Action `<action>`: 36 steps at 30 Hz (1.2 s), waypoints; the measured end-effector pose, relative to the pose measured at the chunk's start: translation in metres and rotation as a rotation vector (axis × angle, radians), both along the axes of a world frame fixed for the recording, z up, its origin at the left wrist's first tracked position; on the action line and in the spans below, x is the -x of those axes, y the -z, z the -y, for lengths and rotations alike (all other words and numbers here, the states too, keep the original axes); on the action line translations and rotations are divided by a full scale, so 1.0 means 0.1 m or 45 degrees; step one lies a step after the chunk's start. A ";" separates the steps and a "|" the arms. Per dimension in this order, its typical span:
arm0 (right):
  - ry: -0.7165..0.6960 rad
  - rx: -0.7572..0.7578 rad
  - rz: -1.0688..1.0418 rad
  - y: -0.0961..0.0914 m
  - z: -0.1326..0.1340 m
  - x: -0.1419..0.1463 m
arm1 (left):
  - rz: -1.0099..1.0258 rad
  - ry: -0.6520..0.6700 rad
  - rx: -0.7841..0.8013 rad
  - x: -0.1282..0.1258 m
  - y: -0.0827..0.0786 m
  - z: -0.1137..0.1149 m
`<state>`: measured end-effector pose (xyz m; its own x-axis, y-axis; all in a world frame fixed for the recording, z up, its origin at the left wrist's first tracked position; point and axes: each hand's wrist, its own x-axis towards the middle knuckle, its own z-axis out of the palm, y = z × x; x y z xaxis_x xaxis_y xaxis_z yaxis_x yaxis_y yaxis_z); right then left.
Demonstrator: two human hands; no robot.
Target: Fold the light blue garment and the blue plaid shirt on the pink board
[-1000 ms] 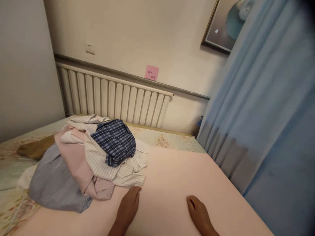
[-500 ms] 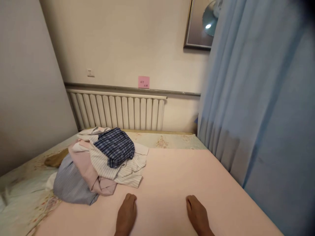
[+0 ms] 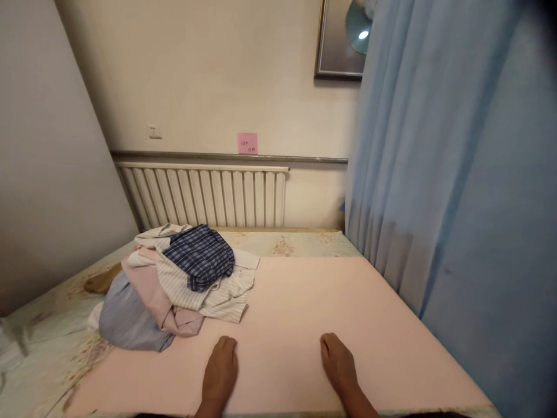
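Observation:
My left hand (image 3: 220, 370) is a loose fist over the near part of a flat pink sheet (image 3: 300, 307). To its right, my right hand (image 3: 338, 361) is curled closed in the same way, with a wide gap between the two. Nothing shows in either fist. Beyond my left hand lies a crumpled heap of clothes: a dark blue plaid garment (image 3: 201, 255) on top, a white striped garment (image 3: 226, 299) under it, then a pink garment (image 3: 148, 287) and a grey-blue striped garment (image 3: 128, 316). Neither hand touches the heap.
A floral bed cover (image 3: 282, 245) shows around the pink sheet. Behind it stand a white radiator (image 3: 209, 197) and a wall with a pink note (image 3: 248, 143). A blue curtain (image 3: 418, 145) hangs along the right side. Something brown (image 3: 102, 280) pokes out beside the heap.
The camera view has shifted slightly, so the near edge of the pink sheet now shows. Both hands appear a little higher and further left in the picture, still closed. The clothes lie as before.

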<state>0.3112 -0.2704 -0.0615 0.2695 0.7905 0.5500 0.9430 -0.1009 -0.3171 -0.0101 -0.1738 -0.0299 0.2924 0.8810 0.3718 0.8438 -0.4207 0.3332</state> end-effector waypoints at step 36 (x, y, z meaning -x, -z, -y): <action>-0.142 0.101 -0.815 -0.25 -0.21 0.05 | 0.424 0.099 0.450 -0.85 -0.14 -0.06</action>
